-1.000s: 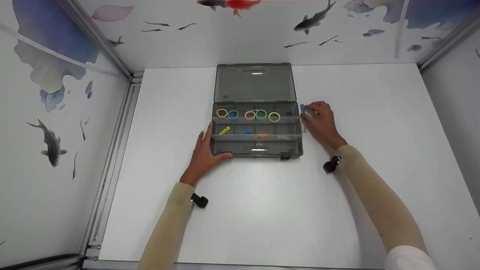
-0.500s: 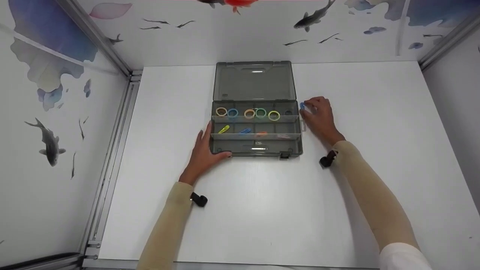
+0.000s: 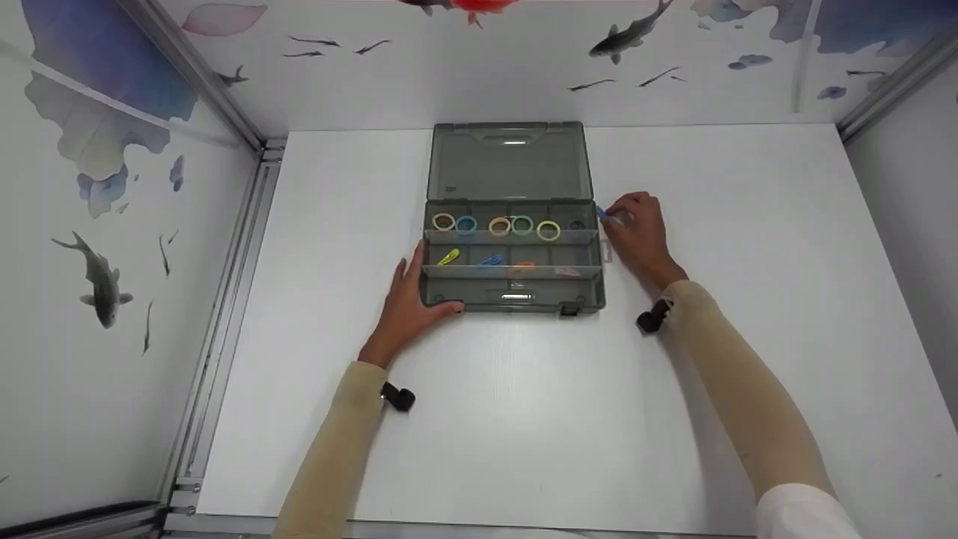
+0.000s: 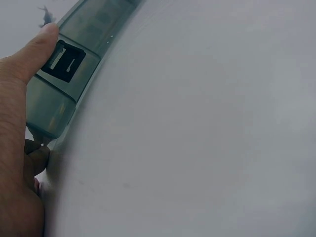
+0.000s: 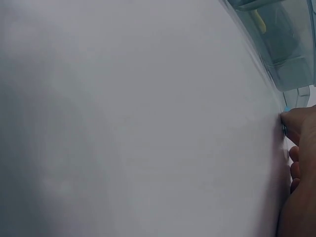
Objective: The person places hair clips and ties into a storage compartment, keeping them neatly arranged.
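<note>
A smoky grey see-through plastic organizer box lies with its lid folded back. My left hand rests at its front left corner, thumb against the front wall and forefinger along the left side. To the right of the box, my right hand pinches a small blue clip near the back of the side wall; fingers cover most of it. Coloured rings, among them a yellow ring, stand in the back row. The middle row holds a yellow clip, a blue clip, an orange clip and a pink piece.
The box stands on a white table. Printed white panels rise behind and at the sides, with a metal frame rail along the left. A clear tab juts from the right side of the box.
My right hand has moved slightly away from me along the box's right side. The blue clip has tilted, its far end now toward the box wall. My left hand and the box have stayed put.
</note>
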`<action>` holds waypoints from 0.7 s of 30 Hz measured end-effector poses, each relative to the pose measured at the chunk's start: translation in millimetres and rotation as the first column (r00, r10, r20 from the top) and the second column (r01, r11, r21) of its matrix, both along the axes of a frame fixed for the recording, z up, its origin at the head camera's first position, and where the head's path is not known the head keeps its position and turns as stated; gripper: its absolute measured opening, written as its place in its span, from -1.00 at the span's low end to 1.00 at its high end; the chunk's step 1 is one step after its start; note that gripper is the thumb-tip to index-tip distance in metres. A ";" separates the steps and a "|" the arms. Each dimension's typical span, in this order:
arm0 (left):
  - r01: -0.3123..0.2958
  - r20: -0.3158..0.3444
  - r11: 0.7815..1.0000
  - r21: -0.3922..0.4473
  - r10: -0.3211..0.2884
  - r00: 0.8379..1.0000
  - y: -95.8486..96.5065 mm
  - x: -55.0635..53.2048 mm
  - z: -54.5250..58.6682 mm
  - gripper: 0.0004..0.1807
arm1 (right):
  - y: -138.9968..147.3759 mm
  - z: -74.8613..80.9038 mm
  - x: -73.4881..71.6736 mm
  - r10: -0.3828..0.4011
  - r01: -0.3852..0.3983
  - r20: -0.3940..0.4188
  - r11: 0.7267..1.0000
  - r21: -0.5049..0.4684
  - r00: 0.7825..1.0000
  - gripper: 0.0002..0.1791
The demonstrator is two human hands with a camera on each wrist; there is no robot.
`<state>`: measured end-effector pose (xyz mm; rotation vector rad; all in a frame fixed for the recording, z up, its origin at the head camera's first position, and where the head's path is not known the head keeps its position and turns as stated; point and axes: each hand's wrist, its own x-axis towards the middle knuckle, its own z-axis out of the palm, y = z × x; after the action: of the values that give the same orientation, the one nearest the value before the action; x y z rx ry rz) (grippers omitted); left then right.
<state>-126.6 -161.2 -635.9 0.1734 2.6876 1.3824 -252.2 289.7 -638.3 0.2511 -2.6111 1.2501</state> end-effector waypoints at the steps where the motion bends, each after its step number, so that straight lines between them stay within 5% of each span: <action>1: 0.002 -0.001 1.000 0.000 -0.002 1.000 0.1 -0.1 0.0 0.47 | 0.0 -0.1 -0.1 -0.001 0.001 -0.002 1.000 -0.005 1.000 -0.91; 21: -0.007 0.014 1.000 -0.009 0.007 1.000 0.6 -1.9 -2.4 0.47 | 2.4 -0.1 -0.1 0.058 -0.058 -0.030 0.998 0.028 0.998 -0.89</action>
<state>-128.5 -160.6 -638.3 0.1533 2.6849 1.3674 -252.3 292.2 -638.4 0.3505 -2.6136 1.2203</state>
